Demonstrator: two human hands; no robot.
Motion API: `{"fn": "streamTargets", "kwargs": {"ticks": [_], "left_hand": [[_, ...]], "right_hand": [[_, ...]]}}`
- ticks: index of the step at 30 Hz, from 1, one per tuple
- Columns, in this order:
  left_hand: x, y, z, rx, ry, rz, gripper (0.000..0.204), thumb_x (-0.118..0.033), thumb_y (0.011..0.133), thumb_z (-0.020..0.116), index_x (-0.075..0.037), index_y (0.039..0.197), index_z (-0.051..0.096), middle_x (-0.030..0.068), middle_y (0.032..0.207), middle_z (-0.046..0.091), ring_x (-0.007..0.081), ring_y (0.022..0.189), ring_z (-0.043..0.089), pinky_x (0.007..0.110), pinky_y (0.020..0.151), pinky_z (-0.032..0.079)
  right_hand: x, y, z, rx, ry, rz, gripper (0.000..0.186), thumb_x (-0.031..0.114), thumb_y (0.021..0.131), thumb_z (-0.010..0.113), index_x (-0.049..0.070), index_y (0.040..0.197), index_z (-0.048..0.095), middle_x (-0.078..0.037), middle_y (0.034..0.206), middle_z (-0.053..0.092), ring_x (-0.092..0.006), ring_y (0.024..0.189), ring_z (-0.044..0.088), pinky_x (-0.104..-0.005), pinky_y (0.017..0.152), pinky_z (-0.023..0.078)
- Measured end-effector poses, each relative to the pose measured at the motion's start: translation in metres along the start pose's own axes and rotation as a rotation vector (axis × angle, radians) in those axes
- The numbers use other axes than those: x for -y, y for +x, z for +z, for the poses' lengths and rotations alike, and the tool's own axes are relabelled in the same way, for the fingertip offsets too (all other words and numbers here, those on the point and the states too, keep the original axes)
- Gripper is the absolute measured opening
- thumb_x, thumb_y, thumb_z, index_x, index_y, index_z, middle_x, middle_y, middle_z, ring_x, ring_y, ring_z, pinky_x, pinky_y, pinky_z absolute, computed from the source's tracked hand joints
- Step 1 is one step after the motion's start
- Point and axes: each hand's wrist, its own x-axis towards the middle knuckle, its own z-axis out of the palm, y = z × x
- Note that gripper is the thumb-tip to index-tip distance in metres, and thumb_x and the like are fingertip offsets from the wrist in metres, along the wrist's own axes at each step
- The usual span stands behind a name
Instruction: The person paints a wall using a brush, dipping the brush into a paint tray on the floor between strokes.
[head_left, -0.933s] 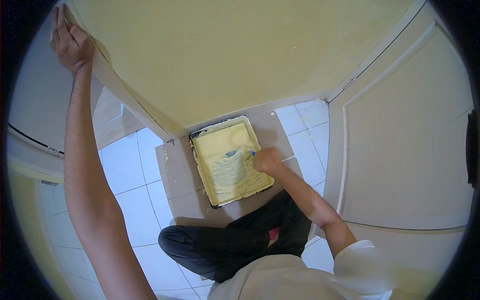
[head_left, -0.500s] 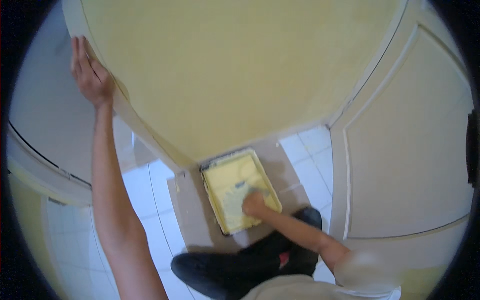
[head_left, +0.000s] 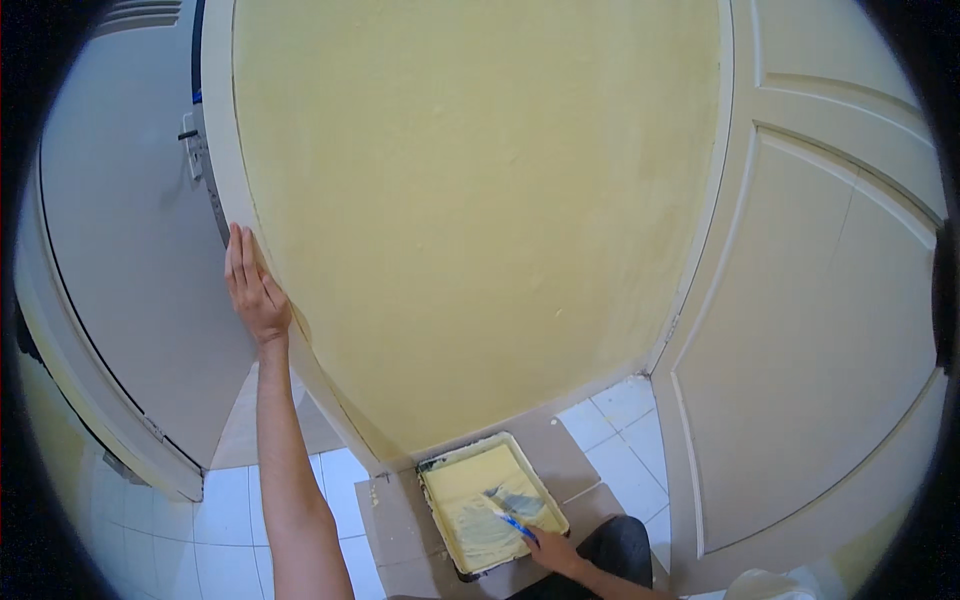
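Observation:
My left hand (head_left: 258,290) rests with straightened fingers against the white door frame (head_left: 222,130) at the left edge of the yellow wall (head_left: 480,200). Low in the view, my right hand (head_left: 555,550) grips a paintbrush (head_left: 516,524) with a blue handle. Its bristle end is over the paint tray (head_left: 440,526), at the paint; exact contact is hard to make out. Pale yellow paint (head_left: 478,475) covers much of the tray, with a greyish patch showing through near the brush.
Brown cardboard (head_left: 400,520) lies under the tray on white floor tiles (head_left: 625,455). A grey door (head_left: 130,260) with a lever handle stands on the left. To the right is a cream panelled door (head_left: 800,350). My dark-clothed knee (head_left: 618,550) is beside the tray.
The view has tilted up, showing more wall and doors. My left hand stays on the door frame. My right hand has shifted toward the tray's near right edge, and the brush handle now shows clearly.

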Motion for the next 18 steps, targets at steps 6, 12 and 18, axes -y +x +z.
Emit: {"fn": "streamTargets", "kwargs": {"ticks": [6, 12, 18], "left_hand": [[-0.008, 0.002, -0.003, 0.039, 0.020, -0.032, 0.061, -0.001, 0.083, 0.038, -0.005, 0.143, 0.044, 0.0111, 0.150, 0.041, 0.0285, 0.137, 0.040, 0.040, 0.113, 0.034], [-0.005, 0.003, -0.008, 0.040, 0.033, -0.009, 0.062, 0.000, 0.082, 0.038, -0.005, 0.143, 0.044, 0.0107, 0.151, 0.041, 0.0292, 0.137, 0.039, 0.040, 0.114, 0.033], [-0.002, -0.002, -0.010, 0.056, 0.071, -0.031, 0.061, -0.004, 0.083, 0.037, -0.005, 0.143, 0.044, 0.0115, 0.151, 0.040, 0.0298, 0.137, 0.039, 0.041, 0.114, 0.032]], "right_hand": [[0.014, -0.030, 0.015, -0.050, 0.233, 0.012, 0.035, 0.031, 0.099, 0.045, 0.003, 0.116, 0.056, -0.034, 0.106, 0.061, -0.0478, 0.100, 0.059, -0.0543, 0.082, 0.046], [0.040, -0.042, -0.003, 0.028, 0.173, 0.025, 0.041, 0.031, 0.100, 0.042, -0.001, 0.123, 0.053, -0.032, 0.109, 0.062, -0.0464, 0.101, 0.060, -0.0507, 0.083, 0.048], [0.053, -0.054, -0.033, 0.074, 0.070, -0.072, 0.050, 0.035, 0.099, 0.045, -0.002, 0.133, 0.049, -0.029, 0.120, 0.060, -0.0396, 0.114, 0.057, -0.0455, 0.094, 0.046]]}}
